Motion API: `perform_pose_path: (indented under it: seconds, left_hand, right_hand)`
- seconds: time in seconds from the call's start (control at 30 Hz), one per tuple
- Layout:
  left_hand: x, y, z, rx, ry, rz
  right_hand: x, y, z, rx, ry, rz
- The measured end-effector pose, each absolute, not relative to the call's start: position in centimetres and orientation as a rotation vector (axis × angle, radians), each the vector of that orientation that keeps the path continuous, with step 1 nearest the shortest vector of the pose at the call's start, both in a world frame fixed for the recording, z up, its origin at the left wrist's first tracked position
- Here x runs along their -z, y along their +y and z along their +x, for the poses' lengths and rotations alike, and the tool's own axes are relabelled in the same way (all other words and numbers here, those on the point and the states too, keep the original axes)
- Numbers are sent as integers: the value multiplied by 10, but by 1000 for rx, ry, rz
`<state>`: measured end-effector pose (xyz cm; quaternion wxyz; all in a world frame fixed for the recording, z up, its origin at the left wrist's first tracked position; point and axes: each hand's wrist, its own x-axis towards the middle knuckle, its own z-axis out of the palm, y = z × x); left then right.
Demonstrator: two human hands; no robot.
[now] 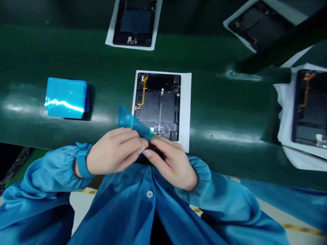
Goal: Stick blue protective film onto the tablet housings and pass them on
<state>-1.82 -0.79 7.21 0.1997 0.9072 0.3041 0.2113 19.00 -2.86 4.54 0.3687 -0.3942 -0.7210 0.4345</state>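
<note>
A thin, see-through blue film sheet [138, 126] is pinched in both hands near the bench's front edge. My left hand [116, 149] has its fingers closed on the film, with a blue band round the wrist. Thumb and fingers of my right hand [172, 158] press together at the film's near corner, close to the left fingertips. Just beyond the hands an opened tablet [158, 105] lies on a white sheet [185, 112], its inner parts and an orange flex cable showing. The film's upper part overlaps the tablet's lower left corner in view; whether they touch, I cannot tell.
On the left lies a stack of shiny blue film sheets [66, 98]. Another opened tablet [135, 23] is at the back. To the right are a tablet on stacked white sheets [310, 109] and one at the upper right [260, 25], partly behind a dark bar [286, 41].
</note>
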Motion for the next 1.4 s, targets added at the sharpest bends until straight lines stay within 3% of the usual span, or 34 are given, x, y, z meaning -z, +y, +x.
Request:
perform_pose_path:
  seconds: [0.2,0.37,0.57,0.77,0.9,1.13,1.4]
  left_hand:
    - [-77,5,-28,-625,1197,2571]
    - [-87,19,-33,-595,1217,2849]
    - [-80,36,-23,-662,1182,2629]
    - [-55,72,-21,-743,1160,2285]
    - [-36,77,-28,-839,1485,2047]
    - [-21,30,-12,367,1726,2174]
    - [-17,26,1,436,1611,2231]
  right_hand:
    - [-32,-26,195,-904,-1885,-1005]
    - [-27,-19,205,-711,-1866,-1096]
    - [-30,2,218,-571,-1856,-1223]
    - [-26,25,230,-538,-1865,-1278]
    - [-17,46,245,-748,-1614,-1414]
    - [3,82,261,-1247,-994,-1501]
    - [17,80,261,-1395,-1053,-1463]
